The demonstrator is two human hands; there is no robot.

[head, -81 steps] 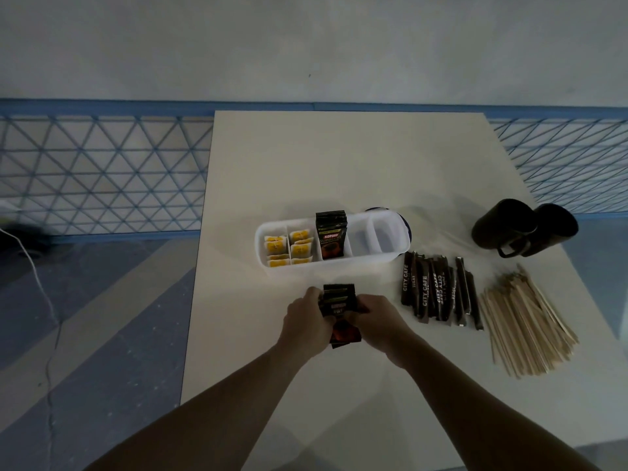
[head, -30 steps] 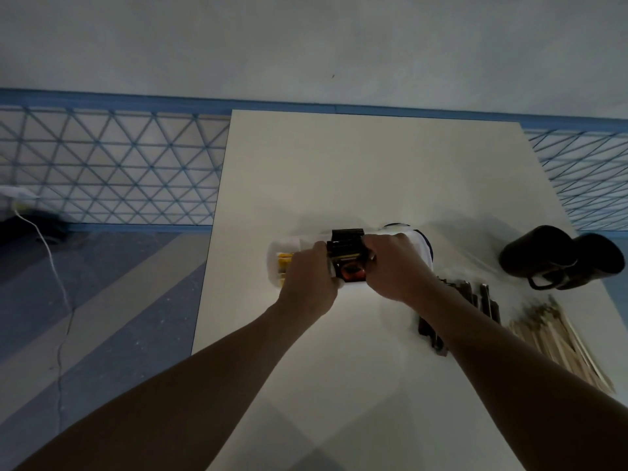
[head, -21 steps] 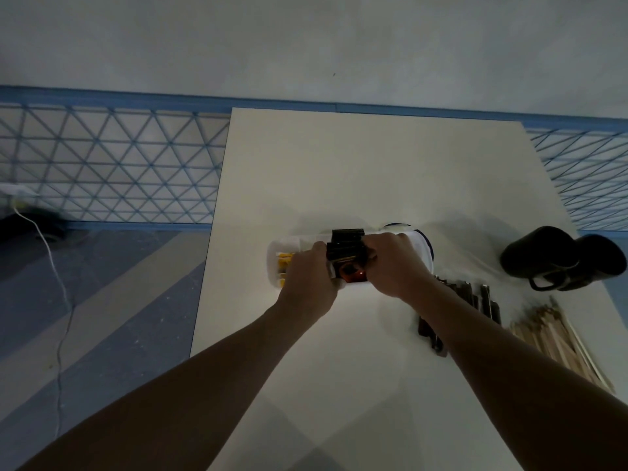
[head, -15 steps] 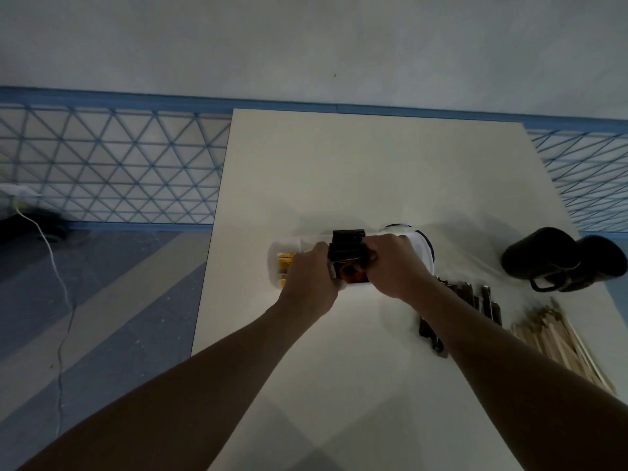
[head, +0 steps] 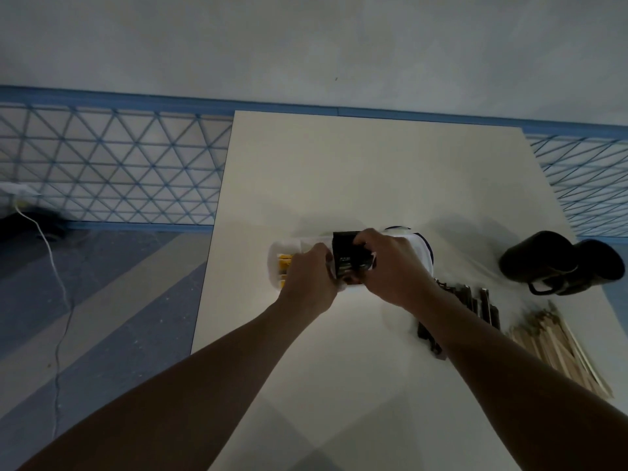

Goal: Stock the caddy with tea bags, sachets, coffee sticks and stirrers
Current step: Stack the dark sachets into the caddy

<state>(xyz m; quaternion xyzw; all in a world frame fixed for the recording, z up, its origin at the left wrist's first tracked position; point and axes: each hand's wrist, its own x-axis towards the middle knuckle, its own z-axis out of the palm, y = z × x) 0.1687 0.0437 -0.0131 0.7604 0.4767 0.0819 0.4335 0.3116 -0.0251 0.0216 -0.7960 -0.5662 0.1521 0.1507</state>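
The white caddy [head: 276,258] stands in the middle of the table, with yellow tea bags [head: 284,265] in its left end. Black sachets [head: 350,258] stand upright in a middle compartment. My left hand [head: 311,280] and my right hand [head: 390,266] both grip the sachets from either side, over the caddy. Dark coffee sticks [head: 475,302] lie to the right, partly hidden by my right forearm. Wooden stirrers [head: 557,345] are piled further right.
Two black mugs [head: 557,263] lie at the right edge of the cream table [head: 373,171]. A blue lattice railing [head: 112,168] runs behind and to the left. A white cable [head: 57,283] trails on the floor at left.
Both hands carried a stack of sachets from the near table up to the caddy. Over the last second they stay there, the right fingers shifting slightly over the sachets' top.
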